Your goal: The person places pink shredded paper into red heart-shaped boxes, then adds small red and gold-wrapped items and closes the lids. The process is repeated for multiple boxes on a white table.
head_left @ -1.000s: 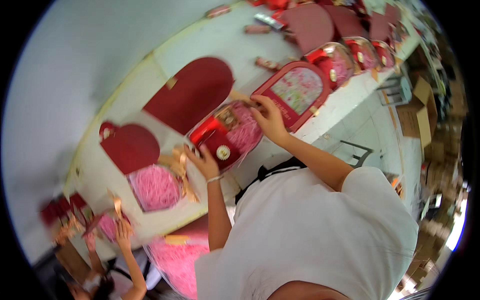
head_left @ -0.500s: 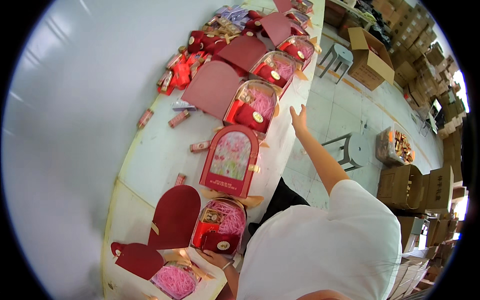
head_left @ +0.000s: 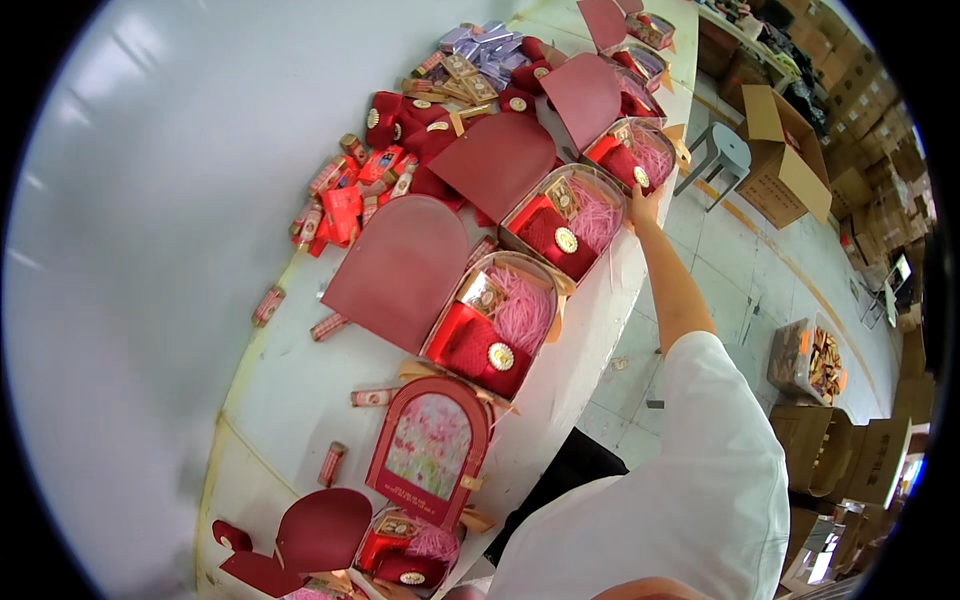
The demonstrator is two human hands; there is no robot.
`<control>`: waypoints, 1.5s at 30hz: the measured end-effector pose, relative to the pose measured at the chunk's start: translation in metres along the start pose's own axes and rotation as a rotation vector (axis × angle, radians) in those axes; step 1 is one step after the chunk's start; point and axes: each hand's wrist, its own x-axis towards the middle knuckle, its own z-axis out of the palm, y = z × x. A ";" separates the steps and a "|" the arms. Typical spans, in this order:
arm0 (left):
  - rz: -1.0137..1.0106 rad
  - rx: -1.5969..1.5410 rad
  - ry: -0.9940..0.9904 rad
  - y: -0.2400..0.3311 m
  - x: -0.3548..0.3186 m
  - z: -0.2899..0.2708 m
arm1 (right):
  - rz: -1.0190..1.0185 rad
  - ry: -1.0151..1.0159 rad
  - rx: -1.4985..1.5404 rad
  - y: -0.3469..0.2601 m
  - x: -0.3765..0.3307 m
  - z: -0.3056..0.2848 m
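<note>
My right hand (head_left: 645,207) reaches along the table and closes on the near edge of an arched red gift box (head_left: 607,172); some of its fingers are hidden. This box stands with its lid raised and holds a dark red pouch (head_left: 622,165) with a round pale badge, plus pink shredded paper (head_left: 652,160). Nearer stand two more opened boxes, one with a pouch (head_left: 553,236) and one with a pouch (head_left: 480,352), each with a small gold packet and pink shreds. A box with a flowery front (head_left: 430,445) has its lid down. My left hand is out of view.
Loose pouches (head_left: 385,118), lilac packets (head_left: 490,50) and red packets (head_left: 343,212) pile up along the table's far side, with several small tubes (head_left: 331,465) nearby. Grey stool (head_left: 722,150), open carton (head_left: 780,160) and plastic bin (head_left: 795,360) stand on the floor to the right.
The view has shifted along the row, so the boxes sit lower. My right hand, open in the air before, has reached a farther box. My left hand, earlier at a near box, has left view.
</note>
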 end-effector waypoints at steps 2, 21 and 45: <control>-0.046 0.015 0.000 0.016 -0.008 0.004 | -0.089 0.103 -0.039 0.003 0.003 0.009; -0.024 -0.155 -0.139 0.030 -0.003 0.000 | -0.258 0.120 -0.220 0.002 0.075 0.024; -0.108 -0.516 0.126 0.120 -0.032 0.060 | -1.421 -1.062 -0.392 -0.058 -0.202 -0.037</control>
